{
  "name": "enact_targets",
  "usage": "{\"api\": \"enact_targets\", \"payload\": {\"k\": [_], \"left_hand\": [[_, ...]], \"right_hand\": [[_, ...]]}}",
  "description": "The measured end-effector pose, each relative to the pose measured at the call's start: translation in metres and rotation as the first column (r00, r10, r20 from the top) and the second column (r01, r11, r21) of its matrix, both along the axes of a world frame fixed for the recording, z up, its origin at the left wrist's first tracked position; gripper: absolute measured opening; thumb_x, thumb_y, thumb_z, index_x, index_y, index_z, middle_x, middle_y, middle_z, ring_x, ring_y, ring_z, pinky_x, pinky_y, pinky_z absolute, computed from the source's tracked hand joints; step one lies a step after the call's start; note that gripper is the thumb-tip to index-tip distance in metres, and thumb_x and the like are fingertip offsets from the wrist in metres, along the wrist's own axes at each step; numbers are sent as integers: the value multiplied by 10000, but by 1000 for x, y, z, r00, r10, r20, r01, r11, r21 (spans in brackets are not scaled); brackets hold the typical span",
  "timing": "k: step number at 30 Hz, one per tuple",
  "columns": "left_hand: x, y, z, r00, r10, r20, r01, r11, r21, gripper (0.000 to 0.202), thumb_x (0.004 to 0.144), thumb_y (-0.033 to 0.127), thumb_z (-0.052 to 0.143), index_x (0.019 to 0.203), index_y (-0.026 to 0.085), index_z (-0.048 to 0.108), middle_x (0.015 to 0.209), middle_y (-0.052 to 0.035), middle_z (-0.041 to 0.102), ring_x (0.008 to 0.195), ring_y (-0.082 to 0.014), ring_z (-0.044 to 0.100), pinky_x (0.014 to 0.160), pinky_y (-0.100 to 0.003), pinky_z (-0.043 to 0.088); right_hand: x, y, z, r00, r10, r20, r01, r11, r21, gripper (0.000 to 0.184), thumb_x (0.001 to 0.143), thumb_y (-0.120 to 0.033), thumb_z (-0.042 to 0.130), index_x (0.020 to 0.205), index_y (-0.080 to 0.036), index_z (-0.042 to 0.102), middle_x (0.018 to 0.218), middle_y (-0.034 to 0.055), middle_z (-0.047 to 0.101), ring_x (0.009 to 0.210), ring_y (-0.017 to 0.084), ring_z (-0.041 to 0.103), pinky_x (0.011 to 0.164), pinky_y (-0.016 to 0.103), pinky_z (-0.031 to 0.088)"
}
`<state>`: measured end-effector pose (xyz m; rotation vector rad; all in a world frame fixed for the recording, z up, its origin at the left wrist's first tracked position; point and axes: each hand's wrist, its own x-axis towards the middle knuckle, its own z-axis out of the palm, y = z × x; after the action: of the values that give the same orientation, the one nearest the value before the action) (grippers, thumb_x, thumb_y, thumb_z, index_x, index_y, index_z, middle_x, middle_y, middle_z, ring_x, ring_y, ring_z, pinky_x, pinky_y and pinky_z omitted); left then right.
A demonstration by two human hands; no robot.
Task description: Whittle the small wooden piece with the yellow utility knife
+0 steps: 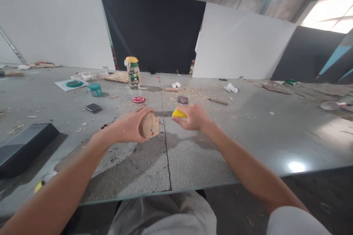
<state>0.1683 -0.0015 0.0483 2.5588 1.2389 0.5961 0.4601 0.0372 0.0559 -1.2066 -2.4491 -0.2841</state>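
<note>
My left hand (129, 126) is wrapped round a rounded, pale wooden piece (149, 125) held just above the grey table (248, 143). My right hand (193, 117) grips a knife by its yellow handle (179, 114). The grey blade (163, 114) points left and rests against the top of the wooden piece. Both hands are close together over the middle of the table, near a seam between two panels.
Wood shavings (198, 95) are scattered behind my hands. Farther back stand a bottle with a yellow lid (132, 72), a teal tub (95, 89), a red round lid (138, 99) and a small dark block (183, 100). A black box (24, 147) lies at the left edge.
</note>
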Motion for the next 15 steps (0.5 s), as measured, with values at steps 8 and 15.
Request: {"api": "enact_targets", "payload": {"k": [8,15], "left_hand": [[-3,0,-1,1000,16,-18,-16,1000,14,807,636,408,763,1331,264,380,1359,-108,503,1204,-333,529,945,-430,462],[7,-2,1,1000,4,-28,-3,1000,24,667,651,407,732,1243,260,462,1247,-81,556,1072,-287,586,870,-406,488]], "right_hand": [[36,23,3,974,-100,-202,98,995,-18,426,885,-591,460,791,-195,586,647,10,572,564,131,447,579,279,237],[-17,-12,-2,991,136,-5,-136,983,-126,485,895,-644,421,810,-199,594,616,3,544,548,119,380,582,282,194]]}}
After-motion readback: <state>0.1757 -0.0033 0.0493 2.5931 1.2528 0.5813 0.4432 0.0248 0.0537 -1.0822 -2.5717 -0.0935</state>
